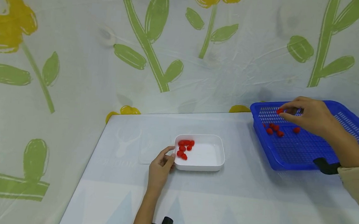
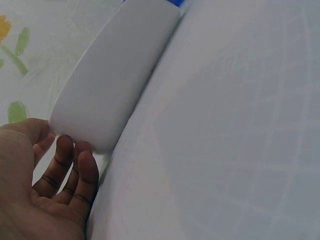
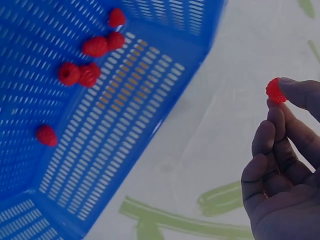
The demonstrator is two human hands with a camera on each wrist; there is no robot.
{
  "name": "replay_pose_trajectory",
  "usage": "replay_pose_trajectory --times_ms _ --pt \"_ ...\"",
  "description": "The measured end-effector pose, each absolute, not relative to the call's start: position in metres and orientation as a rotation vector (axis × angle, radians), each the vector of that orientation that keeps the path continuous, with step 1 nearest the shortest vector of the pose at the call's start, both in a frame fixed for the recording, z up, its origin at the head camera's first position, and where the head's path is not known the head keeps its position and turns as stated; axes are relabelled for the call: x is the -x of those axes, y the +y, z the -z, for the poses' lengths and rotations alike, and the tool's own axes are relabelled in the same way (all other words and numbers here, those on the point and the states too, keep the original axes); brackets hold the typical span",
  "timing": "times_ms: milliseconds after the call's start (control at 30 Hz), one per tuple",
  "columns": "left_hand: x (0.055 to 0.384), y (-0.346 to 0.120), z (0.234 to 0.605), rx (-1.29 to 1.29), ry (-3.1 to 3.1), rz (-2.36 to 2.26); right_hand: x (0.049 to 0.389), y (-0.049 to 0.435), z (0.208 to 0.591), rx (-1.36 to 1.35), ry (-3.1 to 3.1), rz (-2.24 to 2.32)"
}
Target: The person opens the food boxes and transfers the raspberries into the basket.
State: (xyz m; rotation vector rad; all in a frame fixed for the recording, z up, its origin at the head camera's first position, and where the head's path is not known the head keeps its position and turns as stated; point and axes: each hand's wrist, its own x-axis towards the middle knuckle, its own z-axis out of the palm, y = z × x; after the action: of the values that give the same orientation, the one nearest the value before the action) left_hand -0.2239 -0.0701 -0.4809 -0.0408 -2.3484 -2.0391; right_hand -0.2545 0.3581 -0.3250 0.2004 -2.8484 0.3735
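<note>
My right hand [image 1: 313, 116] pinches a red raspberry [image 3: 276, 91] between thumb and index fingertip, above the far left part of a blue basket [image 1: 283, 166]. Several more raspberries [image 3: 95, 46] lie in that basket, most of them grouped near one corner. At the middle of the table, my left hand [image 1: 159, 169] holds the left end of a white rectangular box [image 1: 205, 168], fingertips and thumb at its end wall. Inside the box, several raspberries [image 1: 182, 148] sit together on the left side. In the left wrist view, bent fingers [image 2: 87, 170] meet the lower corner of the box.
A flat, pale, see-through lid-like piece [image 1: 152, 144] lies left of the box, partly behind it. The white table [image 1: 223, 205] backs onto a flower-printed sheet [image 1: 87, 50]. The basket stands at the back right with raised, slotted walls.
</note>
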Motion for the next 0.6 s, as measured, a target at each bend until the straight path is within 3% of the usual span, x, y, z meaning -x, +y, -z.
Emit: replay_pose_trajectory --times_ms 600 --pt "0.226 -0.068 0.484 0.036 -2.361 2.016 0.295 0.389 0.349 -0.184 -3.049 -0.443"
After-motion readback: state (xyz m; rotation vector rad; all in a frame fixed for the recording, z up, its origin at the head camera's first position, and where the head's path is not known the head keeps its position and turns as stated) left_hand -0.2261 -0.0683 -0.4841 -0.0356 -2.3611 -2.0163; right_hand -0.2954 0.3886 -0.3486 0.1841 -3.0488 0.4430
